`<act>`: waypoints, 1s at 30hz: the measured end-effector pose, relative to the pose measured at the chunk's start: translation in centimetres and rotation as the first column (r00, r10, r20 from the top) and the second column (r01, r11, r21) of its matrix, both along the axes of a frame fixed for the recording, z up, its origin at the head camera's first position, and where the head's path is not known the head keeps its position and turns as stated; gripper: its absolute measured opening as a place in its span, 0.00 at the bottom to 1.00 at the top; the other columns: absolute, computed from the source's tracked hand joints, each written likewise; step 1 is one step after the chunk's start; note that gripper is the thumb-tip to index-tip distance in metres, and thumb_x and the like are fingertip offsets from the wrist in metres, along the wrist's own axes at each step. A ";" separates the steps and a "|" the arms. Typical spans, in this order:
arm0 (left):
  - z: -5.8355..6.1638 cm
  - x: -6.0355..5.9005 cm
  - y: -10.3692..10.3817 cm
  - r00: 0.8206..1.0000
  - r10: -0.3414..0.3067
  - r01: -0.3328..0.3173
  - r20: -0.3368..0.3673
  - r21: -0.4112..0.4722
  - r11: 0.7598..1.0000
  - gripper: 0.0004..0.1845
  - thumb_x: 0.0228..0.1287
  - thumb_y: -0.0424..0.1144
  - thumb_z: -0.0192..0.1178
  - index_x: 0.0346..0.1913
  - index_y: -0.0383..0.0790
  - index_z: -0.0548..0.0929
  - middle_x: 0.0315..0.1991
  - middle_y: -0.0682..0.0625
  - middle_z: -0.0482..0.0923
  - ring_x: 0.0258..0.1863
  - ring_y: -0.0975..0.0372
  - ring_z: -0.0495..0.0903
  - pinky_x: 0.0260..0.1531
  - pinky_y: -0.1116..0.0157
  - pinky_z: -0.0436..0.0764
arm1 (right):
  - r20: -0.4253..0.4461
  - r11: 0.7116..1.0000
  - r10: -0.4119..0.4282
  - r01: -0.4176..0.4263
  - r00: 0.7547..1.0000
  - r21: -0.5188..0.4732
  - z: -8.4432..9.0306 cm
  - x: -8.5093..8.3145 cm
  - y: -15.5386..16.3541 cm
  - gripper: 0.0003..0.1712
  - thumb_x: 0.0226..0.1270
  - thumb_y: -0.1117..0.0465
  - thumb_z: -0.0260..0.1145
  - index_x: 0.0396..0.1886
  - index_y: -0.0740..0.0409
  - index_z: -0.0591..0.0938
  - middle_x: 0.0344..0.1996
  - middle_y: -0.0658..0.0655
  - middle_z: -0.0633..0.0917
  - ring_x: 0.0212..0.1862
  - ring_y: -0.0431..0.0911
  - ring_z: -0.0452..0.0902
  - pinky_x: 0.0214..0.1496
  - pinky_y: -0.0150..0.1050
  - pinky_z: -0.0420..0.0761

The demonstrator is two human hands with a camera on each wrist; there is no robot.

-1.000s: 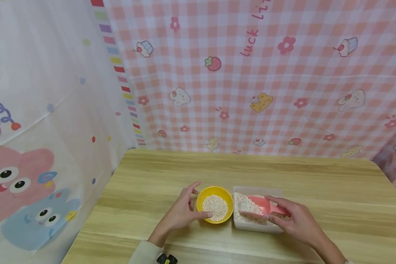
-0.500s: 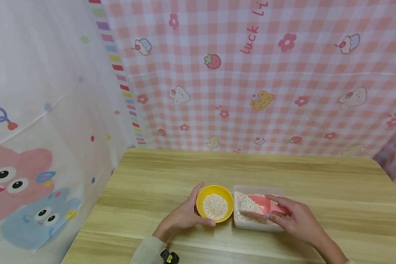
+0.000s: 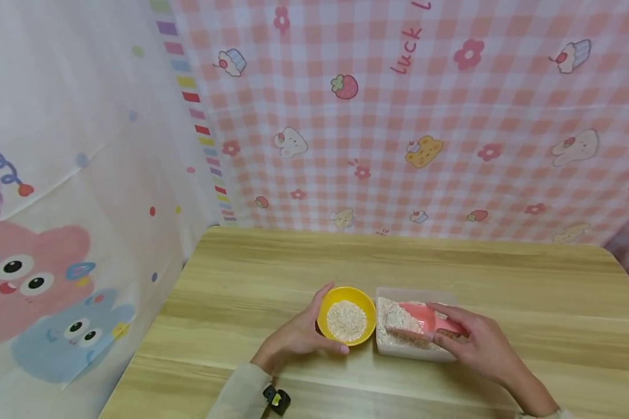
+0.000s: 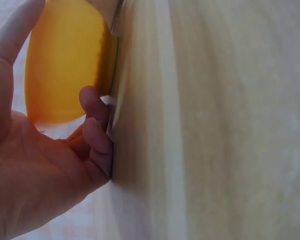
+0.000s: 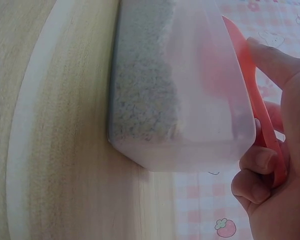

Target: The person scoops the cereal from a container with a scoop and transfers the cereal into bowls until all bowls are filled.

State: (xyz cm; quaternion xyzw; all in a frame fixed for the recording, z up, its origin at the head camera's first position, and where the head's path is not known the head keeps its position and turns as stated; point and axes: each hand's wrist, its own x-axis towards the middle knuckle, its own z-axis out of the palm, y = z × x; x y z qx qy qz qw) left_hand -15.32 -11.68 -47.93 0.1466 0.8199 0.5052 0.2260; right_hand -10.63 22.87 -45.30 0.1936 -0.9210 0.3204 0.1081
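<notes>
My left hand [image 3: 301, 334] holds a round yellow bowl [image 3: 347, 293] from its left side, thumb along the near side and index finger at the far side. Oats [image 3: 347, 320] cover the bowl's bottom. In the left wrist view, the bowl [image 4: 65, 60] stands by the wood surface with curled fingers beside its base. My right hand [image 3: 479, 343] grips the handle of a pink scoop [image 3: 424, 317] heaped with pale flakes. The scoop lies over a translucent plastic box [image 3: 416, 352] of oats. Fingers wrap the scoop's handle [image 5: 267, 120] in the right wrist view.
The box stands right of the bowl, close beside it, on a wooden table [image 3: 283, 256]. Behind the table hangs a pink checked cloth [image 3: 314, 116]. A white cartoon-printed cloth [image 3: 110, 203] hangs at the left. A black band [image 3: 276, 400] sits on the left sleeve.
My left thumb has moved from over the bowl's rim down to its near outer side, and the hand has closed in around the bowl. The right hand keeps the scoop in the box.
</notes>
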 end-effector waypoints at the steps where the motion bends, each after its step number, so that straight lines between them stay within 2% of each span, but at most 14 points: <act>1: 0.0 0.0 0.0 1.000 -0.001 0.001 -0.004 -0.002 1.000 0.68 0.44 0.46 0.81 0.80 0.54 0.40 0.78 0.44 0.52 0.74 0.47 0.56 0.72 0.42 0.53 | -0.002 1.000 0.001 -0.001 1.000 0.003 0.0 0.0 0.0 0.28 0.55 0.56 0.78 0.57 0.50 0.84 0.49 0.59 0.87 0.35 0.35 0.73 0.35 0.34 0.75; 7: -0.1 0.0 -0.2 1.000 -0.010 0.010 -0.022 -0.006 1.000 0.68 0.44 0.48 0.81 0.80 0.55 0.42 0.78 0.46 0.53 0.74 0.48 0.57 0.72 0.42 0.53 | 0.008 1.000 0.008 -0.008 1.000 -0.003 0.0 -0.1 -0.1 0.28 0.55 0.56 0.78 0.58 0.51 0.83 0.48 0.58 0.87 0.34 0.35 0.71 0.34 0.33 0.74; 11: 0.0 -0.1 -0.3 1.000 -0.014 0.014 -0.027 -0.007 1.000 0.67 0.43 0.49 0.81 0.80 0.55 0.43 0.77 0.46 0.56 0.73 0.49 0.59 0.72 0.43 0.54 | -0.012 1.000 0.013 -0.013 1.000 -0.002 0.0 -0.1 -0.1 0.28 0.55 0.57 0.78 0.58 0.52 0.83 0.48 0.58 0.88 0.36 0.34 0.74 0.37 0.35 0.77; 16: 0.1 -0.1 -0.1 1.000 -0.006 0.006 -0.009 -0.016 1.000 0.65 0.43 0.49 0.81 0.79 0.56 0.45 0.73 0.46 0.62 0.70 0.50 0.64 0.71 0.42 0.56 | 0.013 0.999 0.027 -0.026 1.000 -0.041 0.1 0.1 0.0 0.28 0.56 0.57 0.77 0.58 0.52 0.83 0.45 0.53 0.88 0.29 0.31 0.69 0.32 0.32 0.73; 20: 0.0 -0.2 -0.1 1.000 -0.004 0.004 -0.001 -0.025 1.000 0.64 0.44 0.49 0.81 0.79 0.58 0.46 0.73 0.48 0.62 0.69 0.51 0.64 0.71 0.42 0.56 | 0.032 0.995 0.056 -0.053 0.998 -0.079 0.3 0.0 0.1 0.27 0.57 0.59 0.76 0.59 0.53 0.82 0.28 0.43 0.81 0.22 0.29 0.60 0.25 0.29 0.67; 23: 0.0 -0.2 -0.1 1.000 -0.003 0.003 0.005 -0.024 1.000 0.64 0.44 0.49 0.81 0.78 0.58 0.47 0.73 0.49 0.62 0.69 0.51 0.64 0.71 0.42 0.55 | 0.033 0.993 0.072 -0.069 0.997 -0.093 0.5 -0.1 0.1 0.28 0.57 0.61 0.76 0.59 0.54 0.82 0.23 0.40 0.72 0.21 0.29 0.58 0.21 0.29 0.65; 27: 0.1 -0.2 -0.1 1.000 -0.004 0.004 0.006 -0.011 1.000 0.63 0.43 0.48 0.81 0.78 0.59 0.48 0.72 0.50 0.63 0.69 0.51 0.64 0.71 0.42 0.55 | 0.035 0.989 0.095 -0.090 0.995 -0.117 1.0 -0.3 -0.1 0.28 0.58 0.62 0.75 0.59 0.55 0.81 0.31 0.45 0.81 0.22 0.29 0.65 0.22 0.30 0.69; 30: 0.1 -0.1 -0.2 1.000 -0.004 0.004 0.006 0.003 1.000 0.63 0.43 0.48 0.82 0.78 0.59 0.48 0.71 0.50 0.64 0.68 0.52 0.65 0.71 0.42 0.55 | 0.023 0.987 0.108 -0.104 0.994 -0.123 1.6 -0.4 -0.2 0.28 0.58 0.63 0.76 0.60 0.55 0.81 0.29 0.44 0.80 0.22 0.30 0.66 0.24 0.31 0.70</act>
